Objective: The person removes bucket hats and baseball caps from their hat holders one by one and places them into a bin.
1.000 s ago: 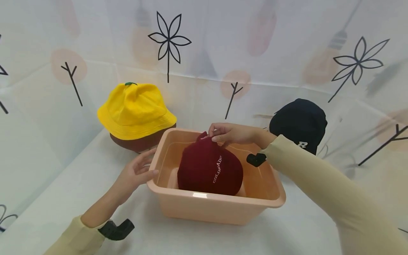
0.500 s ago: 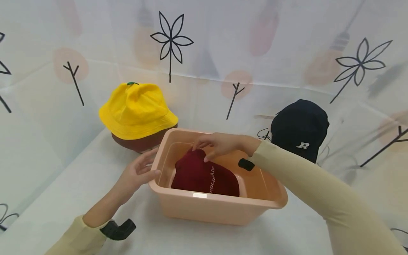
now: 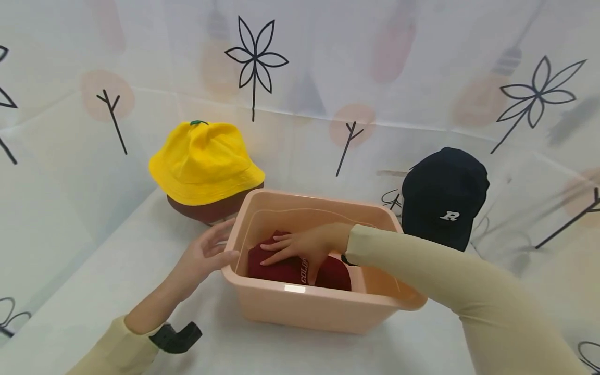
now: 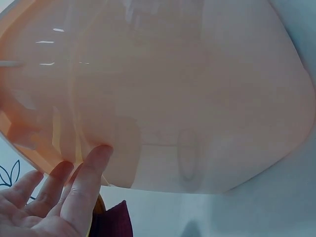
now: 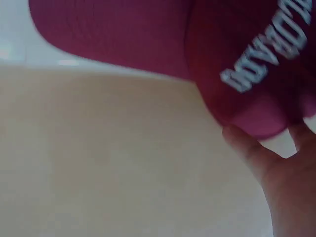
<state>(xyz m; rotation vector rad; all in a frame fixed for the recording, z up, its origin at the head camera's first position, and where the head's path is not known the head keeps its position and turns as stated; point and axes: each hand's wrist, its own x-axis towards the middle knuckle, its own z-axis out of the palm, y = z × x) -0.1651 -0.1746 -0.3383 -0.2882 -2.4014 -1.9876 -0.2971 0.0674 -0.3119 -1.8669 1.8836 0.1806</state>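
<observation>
Maroon cap [image 3: 328,271] lies flat in peach tub [image 3: 323,307], right hand [image 3: 300,247] pressing it with spread fingers; left hand [image 3: 203,255] open, fingertips on tub's left rim. Right wrist view alone shows white lettering close; head view alone shows yellow hat [image 3: 203,161], black cap [image 3: 445,195]

**Maroon cap pressed flat in the peach basin**

The right hand [image 3: 300,247] lies with straight, spread fingers on the maroon cap [image 3: 328,273] inside the peach plastic basin [image 3: 319,307]. The left hand [image 3: 206,255] touches the basin's left rim, fingers relaxed. Behind the basin on the white surface [image 3: 108,281], a yellow bucket hat [image 3: 203,161] sits to the left and a black baseball cap [image 3: 442,195] to the right, near the patterned curtain [image 3: 328,62].
</observation>
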